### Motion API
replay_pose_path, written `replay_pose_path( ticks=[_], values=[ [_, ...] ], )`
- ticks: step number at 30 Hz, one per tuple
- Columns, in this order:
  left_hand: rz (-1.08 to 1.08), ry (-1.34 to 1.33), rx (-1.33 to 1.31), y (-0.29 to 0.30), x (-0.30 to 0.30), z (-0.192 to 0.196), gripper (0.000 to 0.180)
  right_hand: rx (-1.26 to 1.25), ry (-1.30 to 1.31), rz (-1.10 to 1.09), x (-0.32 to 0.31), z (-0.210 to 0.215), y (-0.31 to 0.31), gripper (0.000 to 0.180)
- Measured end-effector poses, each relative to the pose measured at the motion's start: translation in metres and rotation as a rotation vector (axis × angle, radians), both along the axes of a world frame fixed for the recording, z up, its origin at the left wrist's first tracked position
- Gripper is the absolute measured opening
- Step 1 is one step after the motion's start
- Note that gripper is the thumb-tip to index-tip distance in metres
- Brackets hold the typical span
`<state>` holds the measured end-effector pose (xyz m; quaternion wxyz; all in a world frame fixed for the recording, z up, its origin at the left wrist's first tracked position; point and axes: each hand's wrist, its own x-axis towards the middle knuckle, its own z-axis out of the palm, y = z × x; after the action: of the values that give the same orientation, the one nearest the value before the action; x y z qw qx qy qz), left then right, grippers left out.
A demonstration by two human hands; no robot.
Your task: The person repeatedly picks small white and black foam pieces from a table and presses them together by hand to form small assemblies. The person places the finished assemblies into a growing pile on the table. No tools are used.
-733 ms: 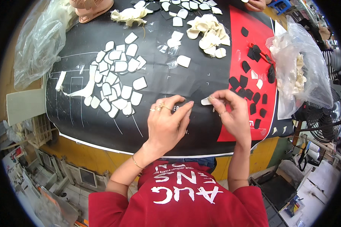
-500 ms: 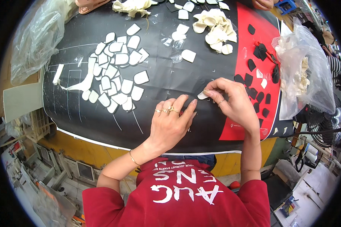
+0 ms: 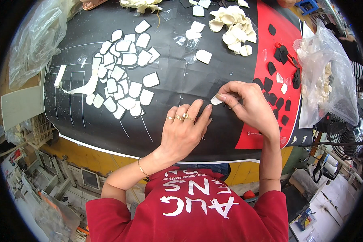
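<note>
A small white piece with a rounded end (image 3: 216, 100) is pinched between the thumb and forefinger of my right hand (image 3: 250, 105), low over the black mat (image 3: 169, 86). Just left of it, the curved fingers of my left hand (image 3: 182, 128) rest on the mat, slightly apart, with nothing visible in them. What lies beneath those fingertips, if anything, is hidden. A loose pile of white arch-shaped pieces with black edging (image 3: 129, 59) spreads over the mat to the left. One more such piece (image 3: 203, 56) lies alone beyond my hands.
Cream fabric pieces (image 3: 234, 28) are heaped at the far middle. Black cut pieces (image 3: 268, 84) scatter over the red strip (image 3: 250, 137) on the right. Clear plastic bags (image 3: 328, 76) stand at the right edge, another (image 3: 38, 42) at far left. A black fan (image 3: 343, 137) is beyond the right end.
My right hand keeps its pinch on the white piece, barely shifted. The left hand has hardly moved. The mat's contents sit slightly differently in the picture as the view tilts.
</note>
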<state>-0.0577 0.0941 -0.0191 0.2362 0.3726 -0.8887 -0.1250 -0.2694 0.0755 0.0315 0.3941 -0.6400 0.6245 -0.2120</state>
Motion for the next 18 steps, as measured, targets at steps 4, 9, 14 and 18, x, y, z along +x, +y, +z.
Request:
replay_pose_path(
  ticks=[4,9,14,18],
  values=[
    [-0.006,0.002,0.02,-0.001,0.0,0.001,0.043,0.012,0.004,0.001,0.0,0.001,-0.002,0.012],
    [-0.013,-0.052,0.028,-0.001,-0.001,0.003,0.048,0.047,0.007,-0.002,0.001,0.004,-0.004,0.012],
    [-0.024,-0.139,-0.007,-0.002,-0.003,0.006,0.049,-0.007,0.014,-0.021,0.005,0.004,-0.001,0.013],
    [-0.03,-0.178,-0.009,-0.003,-0.004,0.008,0.049,-0.064,0.045,-0.13,0.015,0.0,0.011,0.015]
  ],
)
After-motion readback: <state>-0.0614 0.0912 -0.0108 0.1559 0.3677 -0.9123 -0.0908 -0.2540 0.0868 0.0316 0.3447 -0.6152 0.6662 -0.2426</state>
